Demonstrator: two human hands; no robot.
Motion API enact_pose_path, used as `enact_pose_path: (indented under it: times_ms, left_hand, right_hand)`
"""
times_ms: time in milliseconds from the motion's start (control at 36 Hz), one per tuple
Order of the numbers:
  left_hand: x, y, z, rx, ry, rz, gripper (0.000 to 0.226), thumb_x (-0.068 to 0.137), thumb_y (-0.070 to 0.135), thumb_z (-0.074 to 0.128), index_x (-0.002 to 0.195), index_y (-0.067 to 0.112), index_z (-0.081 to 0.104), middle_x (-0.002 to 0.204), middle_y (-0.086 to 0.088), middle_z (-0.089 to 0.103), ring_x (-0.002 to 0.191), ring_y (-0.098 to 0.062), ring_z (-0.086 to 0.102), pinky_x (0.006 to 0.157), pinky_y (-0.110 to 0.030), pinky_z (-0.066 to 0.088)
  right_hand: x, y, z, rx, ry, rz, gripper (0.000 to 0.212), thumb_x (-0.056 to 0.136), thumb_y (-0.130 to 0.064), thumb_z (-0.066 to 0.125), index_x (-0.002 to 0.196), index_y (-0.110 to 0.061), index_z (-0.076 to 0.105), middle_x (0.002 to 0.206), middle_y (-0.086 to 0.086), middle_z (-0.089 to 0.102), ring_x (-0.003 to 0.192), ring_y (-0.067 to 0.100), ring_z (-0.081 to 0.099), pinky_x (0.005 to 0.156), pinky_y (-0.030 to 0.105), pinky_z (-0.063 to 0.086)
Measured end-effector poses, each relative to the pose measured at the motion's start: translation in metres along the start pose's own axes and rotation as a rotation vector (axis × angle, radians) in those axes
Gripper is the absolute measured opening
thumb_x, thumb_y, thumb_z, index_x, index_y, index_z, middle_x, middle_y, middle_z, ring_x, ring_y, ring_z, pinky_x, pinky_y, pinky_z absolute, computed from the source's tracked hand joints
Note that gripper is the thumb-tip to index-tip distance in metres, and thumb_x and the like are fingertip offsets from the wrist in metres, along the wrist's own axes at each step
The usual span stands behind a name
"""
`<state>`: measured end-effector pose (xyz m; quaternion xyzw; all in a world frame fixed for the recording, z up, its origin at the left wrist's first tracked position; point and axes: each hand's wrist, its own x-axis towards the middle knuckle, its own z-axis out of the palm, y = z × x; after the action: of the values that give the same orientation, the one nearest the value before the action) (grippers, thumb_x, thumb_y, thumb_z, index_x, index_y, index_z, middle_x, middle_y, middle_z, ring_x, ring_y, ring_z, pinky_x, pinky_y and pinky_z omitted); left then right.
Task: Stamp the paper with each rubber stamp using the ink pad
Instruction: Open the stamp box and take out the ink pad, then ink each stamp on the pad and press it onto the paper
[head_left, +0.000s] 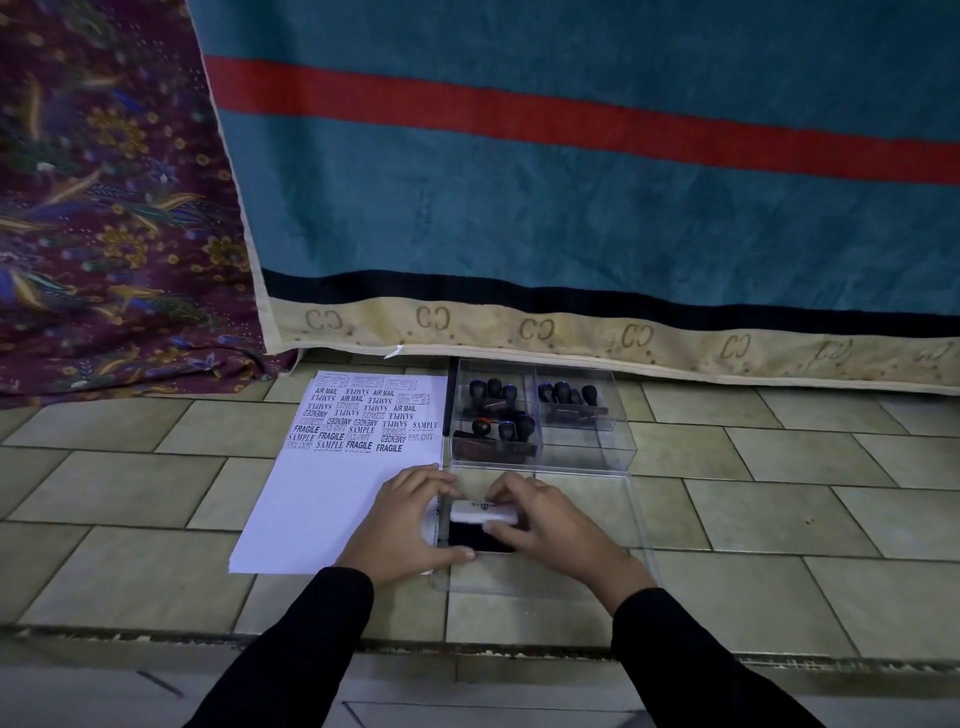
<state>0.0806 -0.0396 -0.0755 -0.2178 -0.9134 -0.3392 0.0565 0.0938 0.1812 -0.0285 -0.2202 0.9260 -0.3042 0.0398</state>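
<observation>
Head view: your left hand (410, 525) braces the ink pad (480, 540) at 6 o'clock of the stamp box (618, 457); your right hand (545, 525) pinches its white lid (483, 513). The paper (332, 499) at 9 o'clock is half filled with impressions; whether every rubber stamp (506, 421) has been used cannot be told.

Pale greenish rectangular floor tiles (753, 499) run across the lower half w/ dark grout lines, ending in a worn, chipped step edge (156, 635) near the bottom. A teal towel w/ red stripe, black band & beige "CC" hem (571, 197) hangs at back. Left of it, overlapping, is a maroon floral batik cloth (104, 208).
</observation>
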Motion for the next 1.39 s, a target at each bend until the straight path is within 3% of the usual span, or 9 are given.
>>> enact_pose_path:
  times_ms: [111, 250, 389, 556, 750, 833, 1056, 1278, 1389]
  left_hand:
    - [-0.002, 0.008, -0.004, -0.002, -0.034, -0.054, 0.090, 0.053, 0.078, 0.069, 0.127, 0.034, 0.045, 0.127, 0.022, 0.042, 0.122, 0.001, 0.034, 0.104, -0.026, 0.029]
    - [-0.003, 0.013, -0.006, -0.013, -0.061, -0.121, 0.109, 0.052, 0.076, 0.071, 0.143, 0.035, 0.026, 0.131, 0.022, 0.030, 0.123, 0.000, 0.025, 0.104, -0.024, 0.024]
    - [-0.003, 0.014, -0.006, 0.004, -0.096, -0.154, 0.109, 0.058, 0.071, 0.072, 0.146, 0.037, 0.017, 0.148, 0.013, 0.028, 0.135, -0.008, 0.021, 0.111, -0.030, 0.021]
    - [-0.003, 0.014, -0.005, 0.060, -0.102, -0.156, 0.104, 0.063, 0.070, 0.069, 0.147, 0.034, 0.018, 0.150, 0.011, 0.027, 0.137, -0.009, 0.020, 0.111, -0.027, 0.018]
    - [-0.003, 0.010, -0.001, 0.064, -0.060, -0.168, 0.095, 0.067, 0.073, 0.061, 0.145, 0.035, 0.021, 0.147, 0.013, 0.033, 0.135, -0.008, 0.025, 0.110, -0.025, 0.020]
    - [-0.003, 0.010, 0.000, 0.075, -0.055, -0.167, 0.093, 0.068, 0.074, 0.059, 0.145, 0.034, 0.024, 0.146, 0.012, 0.035, 0.134, -0.008, 0.027, 0.110, -0.025, 0.022]
    - [-0.002, 0.012, -0.003, 0.053, -0.064, -0.173, 0.096, 0.068, 0.079, 0.057, 0.145, 0.033, 0.024, 0.145, 0.012, 0.035, 0.133, -0.010, 0.027, 0.109, -0.027, 0.024]
    - [-0.003, 0.009, -0.008, -0.235, 0.010, -0.231, 0.052, 0.077, 0.059, 0.051, 0.126, 0.056, 0.032, 0.133, 0.031, 0.040, 0.128, 0.007, 0.032, 0.109, -0.028, 0.030]
    - [-0.003, 0.008, -0.009, -0.237, -0.003, -0.243, 0.057, 0.074, 0.062, 0.054, 0.127, 0.052, 0.035, 0.131, 0.030, 0.041, 0.127, 0.005, 0.034, 0.107, -0.027, 0.031]
  right_hand:
    - [0.009, -0.004, -0.001, 0.121, 0.093, 0.086, 0.010, 0.094, -0.034, 0.050, 0.093, -0.025, 0.053, 0.089, -0.001, 0.066, 0.079, 0.014, 0.061, 0.067, 0.032, 0.048]
    - [0.028, -0.003, 0.003, 0.073, 0.211, 0.205, 0.026, 0.095, -0.021, 0.049, 0.118, -0.010, 0.057, 0.114, 0.008, 0.055, 0.101, 0.020, 0.057, 0.088, 0.026, 0.043]
    - [0.034, -0.003, 0.008, 0.077, 0.218, 0.325, 0.020, 0.092, -0.014, 0.051, 0.111, -0.008, 0.056, 0.115, 0.010, 0.056, 0.099, 0.023, 0.060, 0.084, 0.029, 0.050]
    - [0.033, -0.004, 0.011, -0.084, 0.162, 0.259, 0.021, 0.094, -0.011, 0.043, 0.102, -0.005, 0.062, 0.112, 0.013, 0.057, 0.097, 0.025, 0.058, 0.083, 0.027, 0.044]
    - [0.051, -0.016, -0.020, -0.053, 0.400, 0.186, 0.019, 0.092, -0.007, 0.047, 0.101, -0.007, 0.063, 0.103, 0.010, 0.063, 0.095, 0.020, 0.057, 0.083, 0.028, 0.048]
    - [0.075, -0.013, -0.030, -0.117, 0.322, 0.189, 0.024, 0.092, -0.006, 0.047, 0.110, -0.005, 0.062, 0.113, 0.013, 0.063, 0.110, 0.025, 0.054, 0.101, 0.036, 0.044]
    - [0.119, -0.010, -0.027, -0.286, 0.015, 0.330, 0.030, 0.094, -0.020, 0.043, 0.117, -0.008, 0.057, 0.116, 0.018, 0.061, 0.113, 0.034, 0.052, 0.098, 0.046, 0.044]
    - [0.128, -0.009, -0.018, -0.346, 0.001, 0.358, 0.027, 0.091, -0.025, 0.050, 0.105, -0.004, 0.062, 0.110, 0.018, 0.063, 0.113, 0.034, 0.049, 0.092, 0.042, 0.046]
    - [0.131, -0.010, -0.016, -0.275, -0.010, 0.366, 0.029, 0.089, -0.028, 0.054, 0.101, -0.004, 0.064, 0.105, 0.018, 0.065, 0.109, 0.033, 0.051, 0.090, 0.042, 0.048]
